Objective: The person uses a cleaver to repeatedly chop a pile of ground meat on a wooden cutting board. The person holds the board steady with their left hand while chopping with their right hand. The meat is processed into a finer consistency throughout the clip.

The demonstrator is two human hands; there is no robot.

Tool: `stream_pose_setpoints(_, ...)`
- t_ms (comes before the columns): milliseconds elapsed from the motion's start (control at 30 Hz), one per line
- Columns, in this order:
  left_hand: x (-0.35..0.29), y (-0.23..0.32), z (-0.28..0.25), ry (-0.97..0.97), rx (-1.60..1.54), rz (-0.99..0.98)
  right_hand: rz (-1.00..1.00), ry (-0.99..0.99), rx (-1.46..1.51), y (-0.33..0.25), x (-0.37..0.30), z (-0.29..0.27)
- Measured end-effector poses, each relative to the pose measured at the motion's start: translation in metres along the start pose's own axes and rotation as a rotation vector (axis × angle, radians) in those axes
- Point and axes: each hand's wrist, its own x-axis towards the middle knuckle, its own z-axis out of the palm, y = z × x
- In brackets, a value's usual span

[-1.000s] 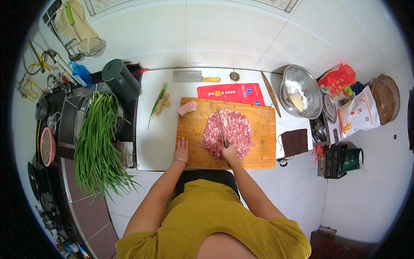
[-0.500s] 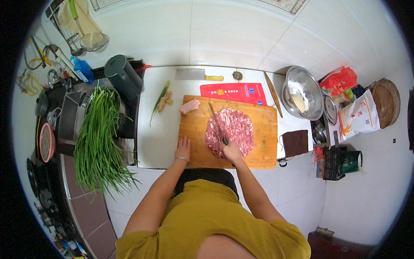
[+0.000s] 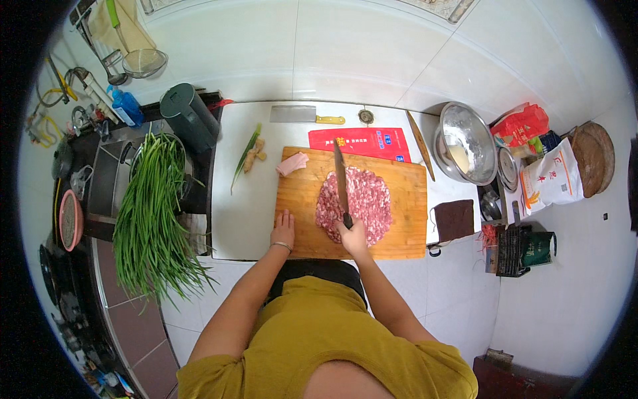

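Note:
A round, flat heap of minced meat lies on the wooden cutting board. My right hand is closed round the black handle of a kitchen knife, whose long blade points away from me over the meat's left part. Whether the edge touches the meat I cannot tell. Flat on the board's near left corner rests my left hand, fingers stretched out and holding nothing. A pale pink slice of meat sits at the board's far left corner.
Behind the board are a cleaver and a red packet. Ginger and a green onion lie to the left, beyond them a heap of chives. A metal bowl and a brown cloth are on the right.
The knife's blade has swung so its tip reaches farther back and shows more of its flat side. My right hand has shifted slightly left; my left hand stays put.

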Motion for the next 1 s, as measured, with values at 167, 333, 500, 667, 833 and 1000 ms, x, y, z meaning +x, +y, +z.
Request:
stream_pose_setpoints(167,0.002,-0.006,0.007,0.025,-0.012,0.031,0.209,0.043,-0.473,0.11,0.031,0.036)
stream_pose_setpoints(333,0.001,-0.007,0.012,0.058,-0.046,0.024,0.145,-0.007,-0.218,0.013,0.01,0.0)
stream_pose_setpoints(500,-0.002,-0.001,-0.007,-0.019,-0.029,0.006,0.099,0.212,-0.521,0.126,0.035,0.036)
stream_pose_setpoints(667,0.004,-0.005,0.02,0.059,-0.012,0.019,0.164,-0.019,-0.162,0.016,0.01,-0.022)
stream_pose_setpoints(833,0.0,-0.003,0.001,0.016,-0.011,0.013,0.226,0.088,-0.253,0.071,0.022,0.004)
stream_pose_setpoints(1000,-0.002,-0.001,-0.016,-0.028,0.03,0.008,0.291,-0.037,-0.245,0.048,0.028,-0.014)
